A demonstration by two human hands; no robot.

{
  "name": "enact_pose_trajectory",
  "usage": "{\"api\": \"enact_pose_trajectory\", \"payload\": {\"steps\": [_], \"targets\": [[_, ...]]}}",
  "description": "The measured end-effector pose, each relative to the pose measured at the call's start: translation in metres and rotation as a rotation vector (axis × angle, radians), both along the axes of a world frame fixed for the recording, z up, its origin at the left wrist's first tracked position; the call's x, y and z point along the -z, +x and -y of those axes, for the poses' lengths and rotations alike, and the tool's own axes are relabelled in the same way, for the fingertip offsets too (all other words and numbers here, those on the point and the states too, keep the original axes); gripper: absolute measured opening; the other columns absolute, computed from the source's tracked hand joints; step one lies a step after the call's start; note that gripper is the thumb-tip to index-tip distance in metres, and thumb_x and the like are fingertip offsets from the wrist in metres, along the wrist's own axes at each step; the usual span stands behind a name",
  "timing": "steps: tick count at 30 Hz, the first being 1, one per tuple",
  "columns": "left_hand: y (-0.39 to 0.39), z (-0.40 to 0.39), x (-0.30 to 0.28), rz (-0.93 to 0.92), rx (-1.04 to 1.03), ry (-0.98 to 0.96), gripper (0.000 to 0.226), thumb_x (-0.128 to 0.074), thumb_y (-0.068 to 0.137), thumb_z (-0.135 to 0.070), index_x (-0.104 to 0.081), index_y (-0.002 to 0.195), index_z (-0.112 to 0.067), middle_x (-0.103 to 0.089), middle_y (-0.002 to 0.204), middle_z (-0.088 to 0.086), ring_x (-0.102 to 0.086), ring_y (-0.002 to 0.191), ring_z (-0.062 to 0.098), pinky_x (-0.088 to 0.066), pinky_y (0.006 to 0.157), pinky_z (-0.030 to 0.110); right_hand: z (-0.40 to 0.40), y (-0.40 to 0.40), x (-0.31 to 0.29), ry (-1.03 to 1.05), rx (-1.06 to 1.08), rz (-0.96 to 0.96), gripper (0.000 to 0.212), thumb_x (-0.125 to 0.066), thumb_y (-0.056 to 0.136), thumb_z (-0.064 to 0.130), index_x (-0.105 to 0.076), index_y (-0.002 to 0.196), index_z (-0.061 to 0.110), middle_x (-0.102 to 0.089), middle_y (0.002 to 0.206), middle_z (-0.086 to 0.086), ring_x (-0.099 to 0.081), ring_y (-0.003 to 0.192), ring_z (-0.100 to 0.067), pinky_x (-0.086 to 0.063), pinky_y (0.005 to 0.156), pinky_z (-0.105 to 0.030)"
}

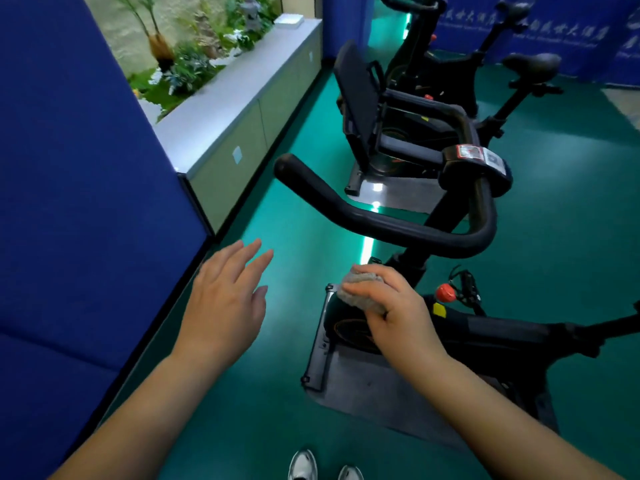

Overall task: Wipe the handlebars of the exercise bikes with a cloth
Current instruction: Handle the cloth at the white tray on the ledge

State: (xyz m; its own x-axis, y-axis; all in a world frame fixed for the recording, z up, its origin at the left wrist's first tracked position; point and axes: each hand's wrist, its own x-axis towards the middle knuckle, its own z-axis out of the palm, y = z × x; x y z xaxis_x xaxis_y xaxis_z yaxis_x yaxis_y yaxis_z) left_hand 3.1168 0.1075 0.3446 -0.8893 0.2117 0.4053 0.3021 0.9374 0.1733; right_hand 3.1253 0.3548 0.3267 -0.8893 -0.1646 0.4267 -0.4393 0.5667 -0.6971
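Observation:
The nearest exercise bike's black handlebar (381, 221) curves from upper left to right across the middle of the view. Below it, my right hand (394, 306) grips a bunched grey cloth (360, 289), held apart from the bar. My left hand (225, 299) hovers to the left with straight fingers, holding nothing, over the green floor. A second bike's handlebars (433, 116) sit further back, with a third bike (433, 46) behind.
A blue padded partition (86, 202) lines the left side, followed by a grey cabinet (242, 98) topped with plants. The near bike's frame with a red knob (446, 292) stands on a grey mat (381, 393). My shoes (322, 467) show at the bottom edge.

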Motion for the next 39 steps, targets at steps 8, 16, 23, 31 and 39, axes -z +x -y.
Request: {"api": "enact_pose_trajectory", "payload": {"steps": [8,16,23,31,39], "targets": [[0.01,0.062,0.05,0.372,-0.185,-0.21,0.062,-0.045,0.097,-0.039,-0.022,0.151,-0.02,-0.025,0.156,0.0,-0.02,0.144,0.022,-0.013,0.119,0.04,0.065,-0.039,0.026,0.035,-0.037,0.134,0.039,-0.064,0.073,-0.017,-0.074,0.098,0.011,-0.062,0.106,-0.006,-0.06,0.102,-0.017,-0.036,0.093,-0.004],[-0.017,0.155,0.075,0.551,-0.218,-0.306,0.061,-0.031,0.101,-0.042,-0.008,0.153,-0.021,-0.014,0.159,-0.001,-0.011,0.146,0.02,-0.007,0.12,0.039,0.167,-0.079,0.035,0.065,-0.056,0.236,0.036,-0.057,0.078,-0.018,-0.071,0.102,0.005,-0.055,0.103,-0.002,-0.057,0.097,-0.015,-0.041,0.09,-0.006],[-0.056,0.254,0.073,0.543,-0.104,-0.394,0.061,-0.032,0.101,-0.041,-0.007,0.153,-0.02,-0.016,0.159,0.001,-0.014,0.145,0.021,-0.007,0.119,0.04,0.263,-0.117,0.039,0.123,0.088,0.24,0.023,-0.064,0.082,-0.005,-0.072,0.099,0.008,-0.061,0.1,-0.008,-0.057,0.092,-0.018,-0.041,0.086,-0.011],[-0.112,0.322,0.073,0.531,-0.07,-0.349,0.061,-0.033,0.1,-0.043,-0.011,0.152,-0.02,-0.02,0.158,0.0,-0.018,0.144,0.02,-0.008,0.119,0.04,0.323,-0.158,0.033,0.115,0.173,0.305,0.03,-0.055,0.082,-0.015,-0.069,0.104,0.001,-0.056,0.101,-0.008,-0.048,0.076,0.006,-0.031,0.067,0.009],[-0.195,0.347,0.09,0.571,-0.043,-0.37,0.062,-0.035,0.1,-0.042,-0.011,0.152,-0.02,-0.019,0.158,0.001,-0.018,0.144,0.021,-0.009,0.119,0.04,0.349,-0.237,0.05,0.203,0.218,0.331,0.029,-0.059,0.081,-0.009,-0.07,0.105,0.004,-0.058,0.106,-0.013,-0.06,0.096,-0.02,-0.032,0.077,-0.004]]}}
